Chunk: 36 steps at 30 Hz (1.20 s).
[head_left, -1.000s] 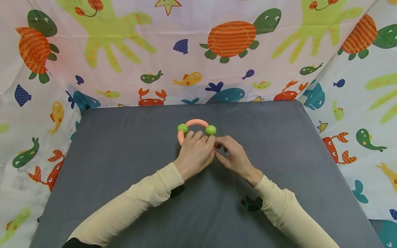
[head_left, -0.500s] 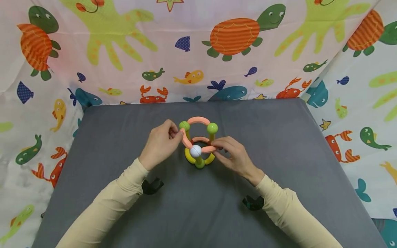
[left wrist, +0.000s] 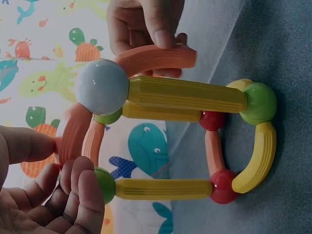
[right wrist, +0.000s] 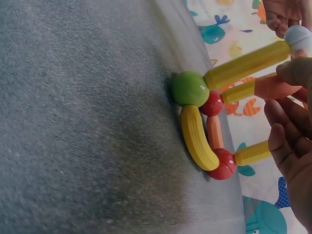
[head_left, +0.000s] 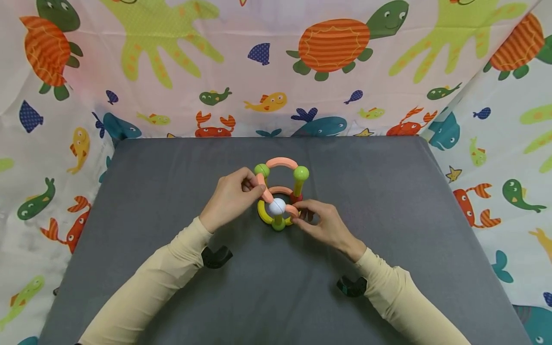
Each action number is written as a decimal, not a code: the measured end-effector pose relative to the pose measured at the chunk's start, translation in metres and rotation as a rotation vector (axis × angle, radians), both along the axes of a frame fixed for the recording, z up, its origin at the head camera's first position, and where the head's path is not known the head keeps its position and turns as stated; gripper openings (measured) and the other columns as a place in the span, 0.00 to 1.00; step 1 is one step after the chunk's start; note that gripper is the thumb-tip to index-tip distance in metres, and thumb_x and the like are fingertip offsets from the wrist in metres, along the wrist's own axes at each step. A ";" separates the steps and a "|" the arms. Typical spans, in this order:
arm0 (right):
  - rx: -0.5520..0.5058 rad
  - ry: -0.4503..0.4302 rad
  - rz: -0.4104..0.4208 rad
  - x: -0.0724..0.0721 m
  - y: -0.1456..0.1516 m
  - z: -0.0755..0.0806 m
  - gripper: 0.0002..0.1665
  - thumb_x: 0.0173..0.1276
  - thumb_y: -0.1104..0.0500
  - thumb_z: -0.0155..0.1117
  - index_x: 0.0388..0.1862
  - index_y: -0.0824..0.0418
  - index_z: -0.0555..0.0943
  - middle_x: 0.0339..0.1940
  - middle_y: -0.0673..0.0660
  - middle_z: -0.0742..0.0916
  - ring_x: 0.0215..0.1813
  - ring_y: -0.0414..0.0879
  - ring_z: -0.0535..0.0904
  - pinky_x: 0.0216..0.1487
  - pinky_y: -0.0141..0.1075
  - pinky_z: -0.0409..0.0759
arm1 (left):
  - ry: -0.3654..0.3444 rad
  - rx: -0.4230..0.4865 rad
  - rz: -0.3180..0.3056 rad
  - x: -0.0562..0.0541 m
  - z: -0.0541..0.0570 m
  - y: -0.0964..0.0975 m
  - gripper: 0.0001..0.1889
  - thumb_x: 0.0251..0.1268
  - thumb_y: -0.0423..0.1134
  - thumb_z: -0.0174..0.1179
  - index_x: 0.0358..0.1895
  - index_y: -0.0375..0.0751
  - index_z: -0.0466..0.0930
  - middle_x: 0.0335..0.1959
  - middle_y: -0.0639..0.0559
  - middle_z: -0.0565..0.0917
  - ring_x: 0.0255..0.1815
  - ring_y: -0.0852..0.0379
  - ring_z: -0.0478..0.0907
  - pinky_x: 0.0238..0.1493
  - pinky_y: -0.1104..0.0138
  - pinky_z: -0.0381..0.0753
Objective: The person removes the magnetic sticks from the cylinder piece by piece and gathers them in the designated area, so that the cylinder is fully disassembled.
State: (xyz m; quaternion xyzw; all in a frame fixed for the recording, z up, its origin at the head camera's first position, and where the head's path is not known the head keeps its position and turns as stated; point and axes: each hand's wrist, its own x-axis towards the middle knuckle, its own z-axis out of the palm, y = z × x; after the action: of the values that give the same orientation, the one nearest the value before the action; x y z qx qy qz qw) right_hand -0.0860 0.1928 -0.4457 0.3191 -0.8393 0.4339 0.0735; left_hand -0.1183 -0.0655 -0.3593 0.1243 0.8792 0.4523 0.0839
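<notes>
A frame of coloured sticks and balls stands on the grey table, with yellow upright sticks [left wrist: 187, 95] between a lower and an upper ring. My left hand [head_left: 233, 194] pinches a curved pink stick [left wrist: 75, 129] on the left of the upper ring. That stick meets the white ball [head_left: 277, 206] at the near corner. On the ball's other side, my right hand [head_left: 325, 220] pinches a second curved pink stick [left wrist: 158, 58] between thumb and fingers. Its far end is free and points downward, apart from the right green ball [head_left: 301, 173].
At the base are a curved yellow stick [right wrist: 197, 139], red balls [right wrist: 224, 164] and a green ball [right wrist: 190, 88]. The grey table [head_left: 172, 158] extends around the frame. A curtain [head_left: 241, 57] printed with sea animals hangs behind and at the sides.
My left hand has moved off the top of the frame to the left and now pinches the left pink stick. The right pink stick's free end has tipped downward in my right hand.
</notes>
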 end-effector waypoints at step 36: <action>0.050 0.077 -0.028 0.002 -0.016 0.023 0.18 0.63 0.62 0.69 0.52 0.59 0.81 0.41 0.53 0.85 0.34 0.41 0.77 0.29 0.32 0.72 | 1.040 -0.424 -0.410 0.013 -0.012 0.002 0.18 0.58 0.52 0.69 0.47 0.46 0.84 0.49 0.53 0.85 0.48 0.52 0.74 0.46 0.60 0.73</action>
State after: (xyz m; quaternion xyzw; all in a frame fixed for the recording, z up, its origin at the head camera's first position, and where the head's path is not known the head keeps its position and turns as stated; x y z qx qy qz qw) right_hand -0.0838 0.1764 -0.4222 0.3256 -0.8507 0.3994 0.1036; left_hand -0.1053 -0.0630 -0.3712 0.4771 0.8340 0.1212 -0.2490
